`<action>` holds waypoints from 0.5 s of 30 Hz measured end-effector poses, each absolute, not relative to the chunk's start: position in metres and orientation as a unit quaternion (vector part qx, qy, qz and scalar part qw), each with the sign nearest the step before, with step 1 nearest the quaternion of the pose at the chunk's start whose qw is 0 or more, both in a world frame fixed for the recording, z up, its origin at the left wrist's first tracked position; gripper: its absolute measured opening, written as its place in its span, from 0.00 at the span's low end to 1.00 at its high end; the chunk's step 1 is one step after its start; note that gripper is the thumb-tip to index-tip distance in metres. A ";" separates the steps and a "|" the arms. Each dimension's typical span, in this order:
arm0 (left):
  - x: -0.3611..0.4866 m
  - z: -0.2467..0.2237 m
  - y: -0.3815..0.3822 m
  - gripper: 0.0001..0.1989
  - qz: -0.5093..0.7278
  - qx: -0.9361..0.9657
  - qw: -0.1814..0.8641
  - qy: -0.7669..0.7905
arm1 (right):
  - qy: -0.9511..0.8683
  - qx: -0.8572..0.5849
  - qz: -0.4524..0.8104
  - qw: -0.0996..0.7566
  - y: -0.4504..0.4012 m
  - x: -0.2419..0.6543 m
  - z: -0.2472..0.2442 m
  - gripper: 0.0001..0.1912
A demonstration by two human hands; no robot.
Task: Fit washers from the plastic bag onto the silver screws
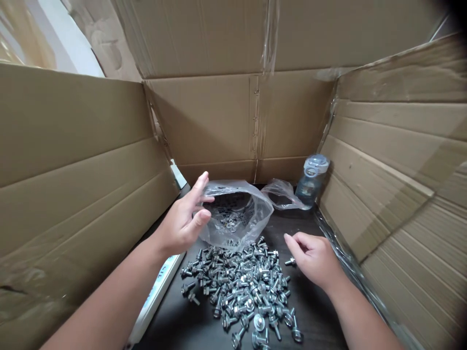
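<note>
My left hand (188,216) is open, its fingers apart, at the left rim of a clear plastic bag (260,206). The mouth of the bag gapes towards me, and small metal washers or nuts (230,223) lie inside. In front of it spreads a heap of silvery flanged bolts (242,282). To the right of the heap is my right hand (315,257), closed with the fingers curled in; what they hold, if anything, is hidden. A single bolt (291,261) shows right beside its fingers, and I cannot tell whether it is gripped or lies on the table.
Cardboard walls (204,121) enclose the dark tabletop (310,311) at the back and both sides. A water bottle (313,181) stands in the back right corner, beside another clear plastic bag (280,194). A long white strip (156,291) with blue lettering lies under my left forearm.
</note>
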State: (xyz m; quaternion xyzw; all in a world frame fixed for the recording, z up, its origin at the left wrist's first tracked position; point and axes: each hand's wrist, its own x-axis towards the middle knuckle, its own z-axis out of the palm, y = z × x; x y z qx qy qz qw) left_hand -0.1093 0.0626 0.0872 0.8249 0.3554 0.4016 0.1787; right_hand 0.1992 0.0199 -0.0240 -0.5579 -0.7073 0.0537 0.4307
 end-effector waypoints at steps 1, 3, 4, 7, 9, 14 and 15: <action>-0.112 0.087 0.063 0.40 0.407 0.824 0.154 0.362 | -0.708 -0.558 0.053 0.430 0.019 0.199 -0.023 0.24; -0.115 0.088 0.063 0.40 0.418 0.823 0.109 0.368 | -0.710 -0.558 0.054 0.427 0.019 0.200 -0.022 0.23; -0.116 0.088 0.063 0.40 0.419 0.825 0.084 0.370 | -0.711 -0.558 0.054 0.425 0.018 0.200 -0.022 0.23; -0.115 0.089 0.063 0.40 0.399 0.834 -0.003 0.381 | -0.711 -0.560 0.050 0.422 0.018 0.201 -0.021 0.24; -0.113 0.090 0.063 0.41 0.376 0.839 -0.063 0.388 | -0.711 -0.562 0.047 0.420 0.018 0.202 -0.021 0.24; -0.116 0.096 0.063 0.38 0.364 0.838 -0.166 0.371 | -0.715 -0.560 0.040 0.415 0.017 0.203 -0.021 0.23; -0.119 0.097 0.060 0.37 0.386 0.830 -0.181 0.359 | -0.717 -0.560 0.038 0.413 0.017 0.203 -0.021 0.23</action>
